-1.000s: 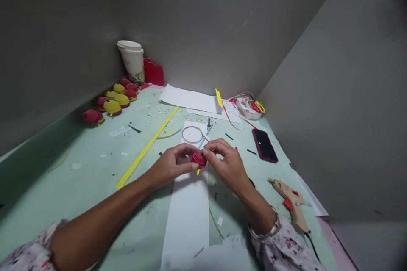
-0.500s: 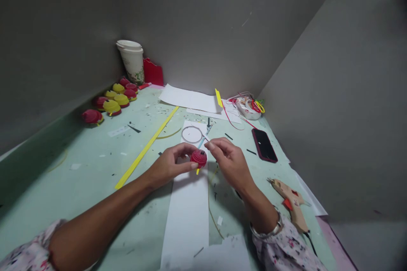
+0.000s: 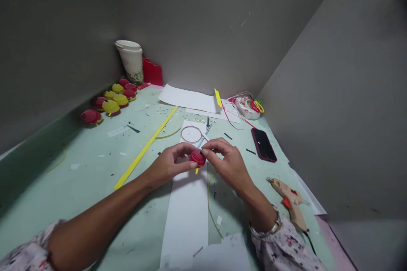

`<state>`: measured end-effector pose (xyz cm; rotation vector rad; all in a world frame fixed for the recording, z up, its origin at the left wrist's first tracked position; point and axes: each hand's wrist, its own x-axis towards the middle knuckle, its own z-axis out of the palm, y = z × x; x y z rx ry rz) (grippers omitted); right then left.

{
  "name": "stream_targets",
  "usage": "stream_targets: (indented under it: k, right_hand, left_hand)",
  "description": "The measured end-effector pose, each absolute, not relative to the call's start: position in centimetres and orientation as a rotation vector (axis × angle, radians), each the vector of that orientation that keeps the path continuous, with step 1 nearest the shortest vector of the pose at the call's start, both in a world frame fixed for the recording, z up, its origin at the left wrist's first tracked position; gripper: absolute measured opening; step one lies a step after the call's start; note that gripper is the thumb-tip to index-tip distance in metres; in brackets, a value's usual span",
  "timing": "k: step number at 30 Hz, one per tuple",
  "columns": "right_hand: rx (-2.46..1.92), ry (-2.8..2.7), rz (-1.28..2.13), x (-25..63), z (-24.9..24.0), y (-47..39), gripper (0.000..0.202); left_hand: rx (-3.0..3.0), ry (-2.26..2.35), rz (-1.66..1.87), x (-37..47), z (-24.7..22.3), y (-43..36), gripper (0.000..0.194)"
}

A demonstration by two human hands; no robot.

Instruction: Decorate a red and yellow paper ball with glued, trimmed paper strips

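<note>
My left hand point(image 3: 176, 161) is closed around a small red dome of coiled paper point(image 3: 197, 159), gripping its side between thumb and fingers. A short yellow tab point(image 3: 196, 171) sticks out below the dome. My right hand point(image 3: 224, 157) is pinched, its thumb and index fingertips at the dome's upper right, by a small dark spot on top. Whatever lies between those fingertips is hidden. Beneath both hands runs a long white paper strip point(image 3: 186, 216). Just beyond them is a thin ring point(image 3: 191, 134), and a slim white piece point(image 3: 205, 136) shows beside my right fingers.
Several red and yellow domes point(image 3: 111, 106) stand at the left near a paper cup point(image 3: 130, 61). A yellow strip point(image 3: 144, 150) lies left of my hands. On the right are a phone point(image 3: 263, 145), a glue gun point(image 3: 290, 203) and scissors point(image 3: 258, 106). White sheets point(image 3: 190, 97) lie at the back.
My right fingertips have moved left and slightly down, from just beside the dome onto its upper right edge. The left hand keeps its hold on the dome.
</note>
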<state>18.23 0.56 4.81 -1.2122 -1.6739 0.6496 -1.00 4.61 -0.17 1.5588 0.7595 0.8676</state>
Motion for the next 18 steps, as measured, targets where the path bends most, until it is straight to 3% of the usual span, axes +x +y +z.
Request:
stream_targets:
  k: [18]
  right_hand:
    - [-1.208,-1.659,0.656,18.27,5.13,0.47,0.010]
  left_hand:
    - [1.545,0.774,0.866,-0.97,0.03,4.50,0.030]
